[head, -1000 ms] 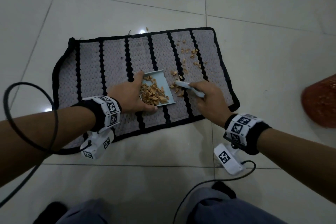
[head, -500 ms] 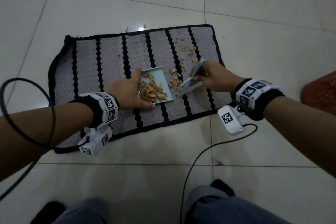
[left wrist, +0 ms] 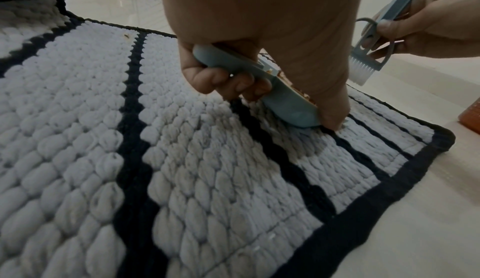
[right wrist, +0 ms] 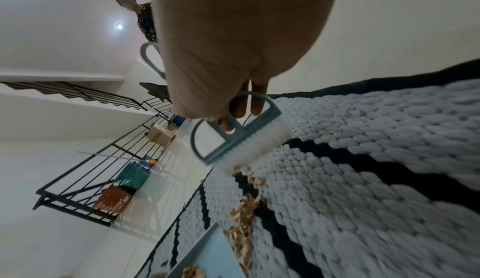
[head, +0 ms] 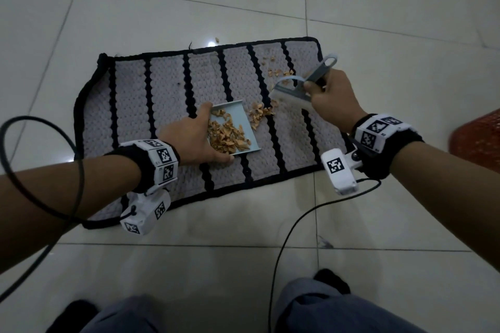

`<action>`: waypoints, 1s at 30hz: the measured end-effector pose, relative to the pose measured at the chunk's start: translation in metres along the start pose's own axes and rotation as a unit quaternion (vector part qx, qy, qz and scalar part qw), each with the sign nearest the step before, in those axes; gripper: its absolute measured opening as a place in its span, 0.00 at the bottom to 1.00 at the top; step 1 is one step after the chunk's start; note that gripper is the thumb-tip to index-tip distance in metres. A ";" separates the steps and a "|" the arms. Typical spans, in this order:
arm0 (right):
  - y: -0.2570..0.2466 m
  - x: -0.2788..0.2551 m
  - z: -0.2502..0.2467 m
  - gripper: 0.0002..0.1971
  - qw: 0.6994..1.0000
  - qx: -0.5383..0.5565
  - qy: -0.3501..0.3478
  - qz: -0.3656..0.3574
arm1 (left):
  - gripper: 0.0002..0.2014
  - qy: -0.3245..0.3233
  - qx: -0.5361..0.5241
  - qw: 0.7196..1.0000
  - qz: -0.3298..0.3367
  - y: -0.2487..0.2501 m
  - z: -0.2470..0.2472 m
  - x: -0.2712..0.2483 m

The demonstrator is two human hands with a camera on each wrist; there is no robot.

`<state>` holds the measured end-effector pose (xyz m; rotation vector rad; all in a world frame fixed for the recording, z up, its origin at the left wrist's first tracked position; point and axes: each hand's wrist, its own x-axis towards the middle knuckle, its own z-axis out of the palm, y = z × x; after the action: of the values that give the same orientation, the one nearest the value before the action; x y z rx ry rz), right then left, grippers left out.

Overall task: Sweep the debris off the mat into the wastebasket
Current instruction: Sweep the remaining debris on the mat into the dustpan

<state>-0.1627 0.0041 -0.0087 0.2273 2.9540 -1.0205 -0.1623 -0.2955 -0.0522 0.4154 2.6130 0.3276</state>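
A grey mat [head: 167, 105] with black stripes lies on the tiled floor. My left hand [head: 189, 140] grips a light blue dustpan [head: 243, 127] resting on the mat, with a heap of tan debris [head: 227, 138] in it. More debris [head: 259, 113] lies just off the pan's open edge, and a few bits [head: 278, 72] sit farther back. My right hand [head: 330, 94] grips the handle of a small blue brush [head: 295, 92] with white bristles, held above the mat to the pan's right. The left wrist view shows my fingers [left wrist: 223, 77] curled round the pan [left wrist: 285, 101].
An orange-red wastebasket [head: 481, 140] stands at the right edge on the floor. Black cables [head: 286, 230] trail over the tiles near my knees. One scrap [head: 217, 40] lies on the floor past the mat's far edge. The right wrist view shows a black railing [right wrist: 103, 159] and stairs.
My right hand has lifted the brush away from the pan and carried it back and to the right. The left hand and the dustpan have stayed in place.
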 end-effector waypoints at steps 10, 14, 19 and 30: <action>-0.020 -0.008 0.039 0.14 0.997 -0.059 0.046 0.026 | 0.63 -0.011 -0.019 1.000 -0.013 0.000 0.003 0.003; -0.025 -0.018 0.051 0.12 0.997 -0.060 0.047 -0.023 | 0.61 -0.010 -0.020 1.000 -0.010 0.000 0.004 0.003; -0.037 -0.031 0.058 0.10 0.998 -0.046 0.039 -0.028 | 0.60 -0.008 -0.015 1.000 -0.008 0.000 0.004 0.003; -0.052 -0.062 0.078 0.11 0.998 -0.005 0.000 -0.068 | 0.63 -0.014 -0.006 1.000 -0.015 -0.003 0.006 0.004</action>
<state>-0.1112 -0.0921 -0.0347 0.0252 3.0085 -1.0192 -0.1637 -0.2961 -0.0602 0.3747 2.5872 0.3243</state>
